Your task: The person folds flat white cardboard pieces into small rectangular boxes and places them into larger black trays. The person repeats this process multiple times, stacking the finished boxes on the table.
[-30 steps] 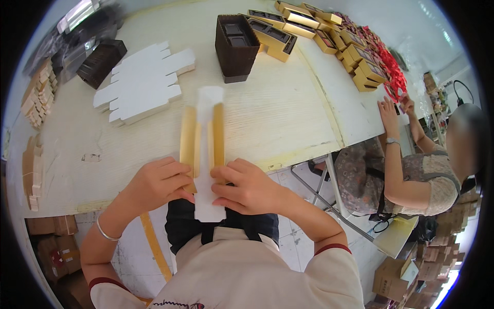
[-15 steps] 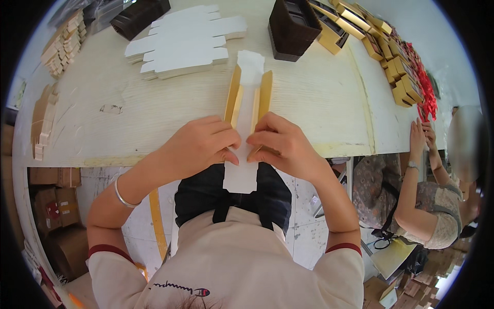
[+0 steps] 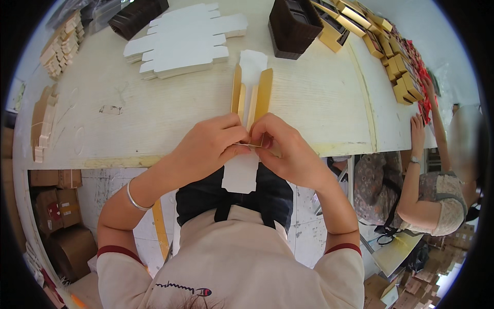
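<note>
A partly folded carton (image 3: 241, 172), white inside and gold outside, lies lengthwise before me across the table's front edge. Its two gold side walls stand up, while a white flap extends at each end. My left hand (image 3: 218, 140) pinches the near end of the left wall between thumb and fingers. On the opposite side, my right hand (image 3: 282, 145) is closed on the near end of the right wall, with small flaps bent inward between both hands. The fingers partly hide these flaps.
A stack of flat white carton blanks (image 3: 185, 41) lies farther back. Dark brown plastic trays (image 3: 293, 31) stand right of it, others (image 3: 138, 19) left. Gold boxes (image 3: 404, 77) and red ribbons (image 3: 423, 98) line the right, where another person's hand (image 3: 417, 131) rests.
My hands have come closer together, and the carton's side walls and near flaps have been drawn inward. The other person's far arm has reached forward to the red ribbons.
</note>
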Demonstrator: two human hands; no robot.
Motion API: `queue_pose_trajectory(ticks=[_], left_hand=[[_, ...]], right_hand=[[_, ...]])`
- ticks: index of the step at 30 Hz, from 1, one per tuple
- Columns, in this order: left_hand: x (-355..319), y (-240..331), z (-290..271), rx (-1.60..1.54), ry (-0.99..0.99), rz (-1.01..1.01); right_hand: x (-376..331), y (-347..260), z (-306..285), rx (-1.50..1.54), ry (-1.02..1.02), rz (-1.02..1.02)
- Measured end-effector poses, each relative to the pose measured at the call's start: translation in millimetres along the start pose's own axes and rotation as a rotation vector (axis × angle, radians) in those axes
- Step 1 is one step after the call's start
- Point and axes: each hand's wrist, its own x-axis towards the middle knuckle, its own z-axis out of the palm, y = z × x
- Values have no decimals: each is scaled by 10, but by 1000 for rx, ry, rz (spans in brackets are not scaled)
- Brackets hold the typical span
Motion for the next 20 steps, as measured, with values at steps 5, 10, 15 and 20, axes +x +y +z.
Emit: queue_pose_trajectory(ticks=[5, 10, 15, 20], left_hand=[[-38, 28, 16, 14, 34, 16], [-86, 57, 11, -40, 23, -54], [-65, 58, -9, -80, -43, -103], [-54, 5, -257, -581, -246, -338]], right_hand=[[-55, 122, -20, -86, -58, -156], [-274, 67, 28, -480, 18, -333], [-391, 196, 218, -528, 173, -436], [-252, 393, 228, -122, 226, -273]])
